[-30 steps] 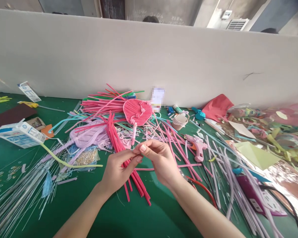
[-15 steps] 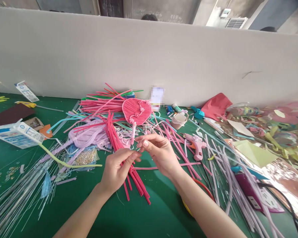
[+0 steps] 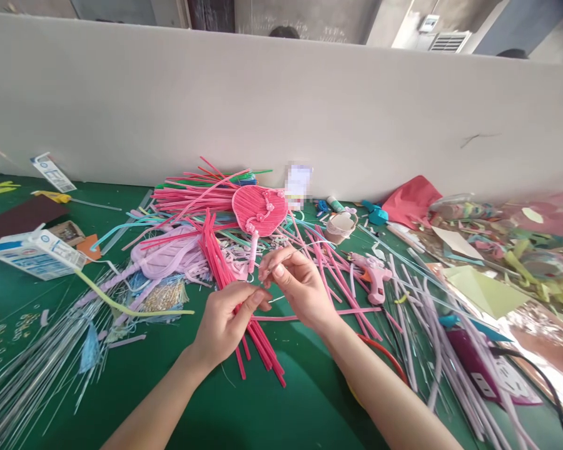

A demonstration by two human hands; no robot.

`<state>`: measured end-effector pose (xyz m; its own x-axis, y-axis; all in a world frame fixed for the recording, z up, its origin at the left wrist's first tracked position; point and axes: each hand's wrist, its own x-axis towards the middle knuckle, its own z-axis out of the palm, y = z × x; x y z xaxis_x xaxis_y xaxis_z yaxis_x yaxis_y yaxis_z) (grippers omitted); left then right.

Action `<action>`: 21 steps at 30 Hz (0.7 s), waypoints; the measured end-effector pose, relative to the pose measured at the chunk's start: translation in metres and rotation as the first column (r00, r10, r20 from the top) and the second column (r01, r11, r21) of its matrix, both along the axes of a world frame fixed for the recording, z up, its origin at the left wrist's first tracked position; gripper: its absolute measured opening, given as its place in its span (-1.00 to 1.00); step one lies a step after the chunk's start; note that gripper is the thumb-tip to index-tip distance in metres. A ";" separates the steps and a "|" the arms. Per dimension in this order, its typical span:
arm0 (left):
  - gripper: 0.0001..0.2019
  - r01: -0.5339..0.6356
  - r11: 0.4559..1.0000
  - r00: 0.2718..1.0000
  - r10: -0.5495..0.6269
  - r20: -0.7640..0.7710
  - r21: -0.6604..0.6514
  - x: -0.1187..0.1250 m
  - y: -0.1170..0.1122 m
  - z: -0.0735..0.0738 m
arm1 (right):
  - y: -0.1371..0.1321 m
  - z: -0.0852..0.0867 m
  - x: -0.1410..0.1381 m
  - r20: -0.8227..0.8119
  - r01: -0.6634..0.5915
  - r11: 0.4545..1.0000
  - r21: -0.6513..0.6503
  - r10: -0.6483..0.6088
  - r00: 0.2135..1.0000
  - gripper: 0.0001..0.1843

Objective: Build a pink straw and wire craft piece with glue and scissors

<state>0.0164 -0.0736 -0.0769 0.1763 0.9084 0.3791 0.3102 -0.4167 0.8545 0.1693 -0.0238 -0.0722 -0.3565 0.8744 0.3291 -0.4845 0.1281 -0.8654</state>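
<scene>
My left hand (image 3: 225, 322) and my right hand (image 3: 296, 284) meet above the green table (image 3: 178, 387), fingertips almost touching. Both are pinched closed on something very thin, perhaps a fine wire or thread, too small to make out. Under them lies a bundle of pink-red pipe cleaners (image 3: 244, 312). Just behind stands a pink heart-shaped fan (image 3: 259, 210) woven from pipe cleaners, with a pale lilac fan (image 3: 164, 256) to its left.
A pink glue gun (image 3: 375, 275) lies right of my hands. Lilac pipe cleaners (image 3: 431, 350), coloured paper (image 3: 485, 290) and a power strip (image 3: 488, 375) crowd the right. A white carton (image 3: 35, 253) and thin clear sticks (image 3: 32, 369) lie left. A grey partition (image 3: 281, 106) closes the back.
My right hand has risen slightly away from the left, so the fingertips that were pressed together are a little apart. The left hand stays in place.
</scene>
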 end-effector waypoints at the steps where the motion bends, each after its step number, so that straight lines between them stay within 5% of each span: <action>1: -0.73 0.004 1.000 1.000 -0.004 0.007 -0.007 0.000 0.000 0.000 | -0.001 0.002 -0.001 0.018 0.004 0.999 0.036 -0.005 1.000 -0.83; 6: -0.70 0.017 0.999 1.000 -0.017 0.025 -0.029 0.001 0.001 0.000 | -0.010 0.013 -0.009 0.074 0.063 0.987 0.147 -0.075 0.994 -0.85; 14: -0.68 0.004 0.990 0.993 0.013 0.119 -0.138 0.000 0.000 0.000 | -0.012 0.012 -0.013 0.185 0.161 0.975 0.153 -0.189 0.965 -0.77; 21: -0.64 -0.019 0.992 0.990 0.037 0.134 -0.128 0.001 0.000 0.001 | -0.013 0.003 -0.014 0.169 0.078 0.997 0.029 -0.082 0.982 -0.76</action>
